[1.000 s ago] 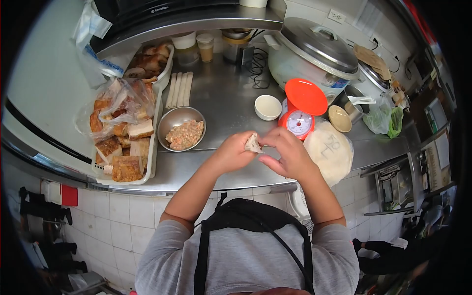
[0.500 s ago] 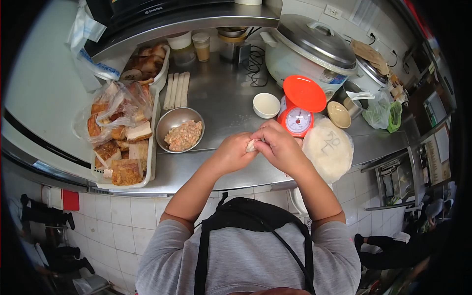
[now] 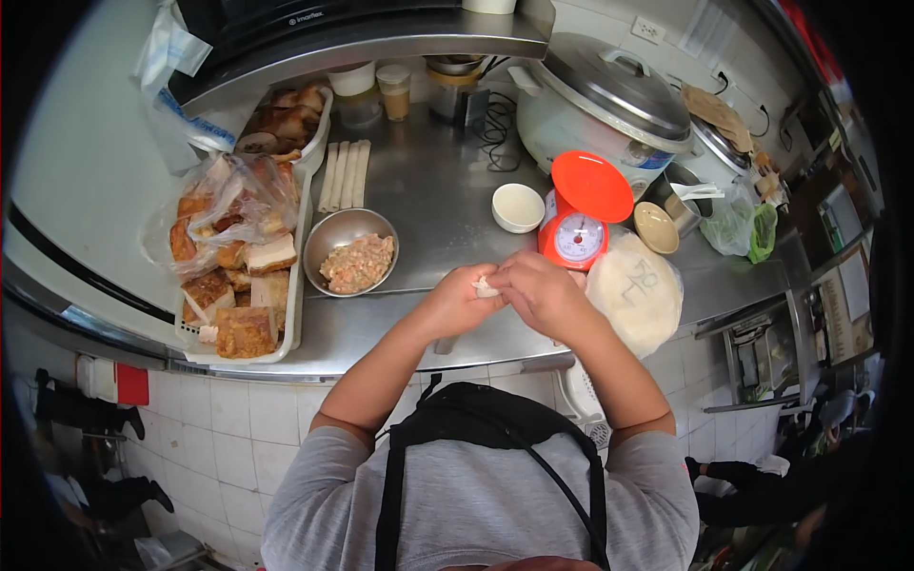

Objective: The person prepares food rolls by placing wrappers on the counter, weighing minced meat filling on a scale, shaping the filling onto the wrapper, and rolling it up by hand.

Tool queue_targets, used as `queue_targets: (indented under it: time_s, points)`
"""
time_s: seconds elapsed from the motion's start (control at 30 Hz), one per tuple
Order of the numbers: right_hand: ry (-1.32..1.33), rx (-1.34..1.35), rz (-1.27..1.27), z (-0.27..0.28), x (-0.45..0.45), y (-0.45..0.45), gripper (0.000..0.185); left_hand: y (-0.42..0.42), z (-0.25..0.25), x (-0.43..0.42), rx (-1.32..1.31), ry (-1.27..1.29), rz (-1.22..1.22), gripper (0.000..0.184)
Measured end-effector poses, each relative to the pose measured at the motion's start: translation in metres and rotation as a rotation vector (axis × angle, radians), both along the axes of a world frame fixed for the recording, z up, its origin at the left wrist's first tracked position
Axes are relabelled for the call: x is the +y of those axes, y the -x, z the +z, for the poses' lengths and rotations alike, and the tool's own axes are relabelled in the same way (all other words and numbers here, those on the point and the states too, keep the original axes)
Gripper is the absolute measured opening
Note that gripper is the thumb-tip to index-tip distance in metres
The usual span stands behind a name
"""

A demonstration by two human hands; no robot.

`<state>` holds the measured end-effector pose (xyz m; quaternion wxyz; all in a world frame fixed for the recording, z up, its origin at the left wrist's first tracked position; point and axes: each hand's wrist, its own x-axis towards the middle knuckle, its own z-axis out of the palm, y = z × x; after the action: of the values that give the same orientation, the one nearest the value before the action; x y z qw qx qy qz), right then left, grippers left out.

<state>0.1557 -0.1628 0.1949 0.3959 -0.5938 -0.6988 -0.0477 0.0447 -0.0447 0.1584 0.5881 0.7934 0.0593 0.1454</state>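
Note:
My left hand [image 3: 459,299] and my right hand [image 3: 541,293] meet over the counter's front edge, fingers closed around a small white doughy piece [image 3: 486,286]. Most of that piece is hidden by the fingers, so its full shape cannot be made out. To the left of my hands is a metal bowl [image 3: 320,236] holding ground meat filling [image 3: 358,264] with orange and green bits. Close by my right hand lies a stack of round pale wrappers [image 3: 636,295] in clear plastic with writing on it. Behind it stands an orange kitchen scale [image 3: 578,238].
Several thin pale rolls [image 3: 344,177] lie behind the metal bowl. A white tray [image 3: 297,314] of roasted pork pieces [image 3: 249,328] stands at left. Beside the scale are a white bowl [image 3: 518,208] and a beige bowl [image 3: 657,228]. Behind is a large lidded cooker [image 3: 581,124].
My right fingers have shifted on the white piece, and more of it shows between my hands. The bowls, scale and wrappers stay in place.

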Motion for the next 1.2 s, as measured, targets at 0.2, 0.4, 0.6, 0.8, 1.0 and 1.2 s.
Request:
queue_targets:
  time_s: [0.2, 0.4, 0.6, 0.8, 1.0, 1.2]
  points:
    - [0.138, 0.086, 0.006, 0.007, 0.001, -0.003, 0.011, 0.003, 0.014, 0.005, 0.038, -0.031, -0.074, 0.019]
    - [0.082, -0.128, -0.099, -0.001, -0.009, 0.003, 0.028, 0.005, 0.010, 0.007, 0.060, 0.003, -0.019, 0.018]
    - [0.108, -0.254, -0.168, 0.000, -0.009, 0.006, 0.035, -0.001, 0.000, 0.008, -0.021, -0.046, -0.025, 0.015]
    - [-0.058, 0.464, 0.067, -0.040, 0.002, -0.001, 0.043, -0.004, 0.013, -0.003, -0.094, 0.079, 0.044, 0.011]
    - [0.163, 0.869, 0.026, -0.079, 0.019, 0.022, 0.049, -0.017, 0.012, -0.014, -0.279, 0.283, 0.177, 0.028]
    - [0.562, 0.600, 0.014, -0.072, 0.007, -0.006, 0.035, -0.019, 0.012, -0.002, -0.204, 0.264, -0.036, 0.021]
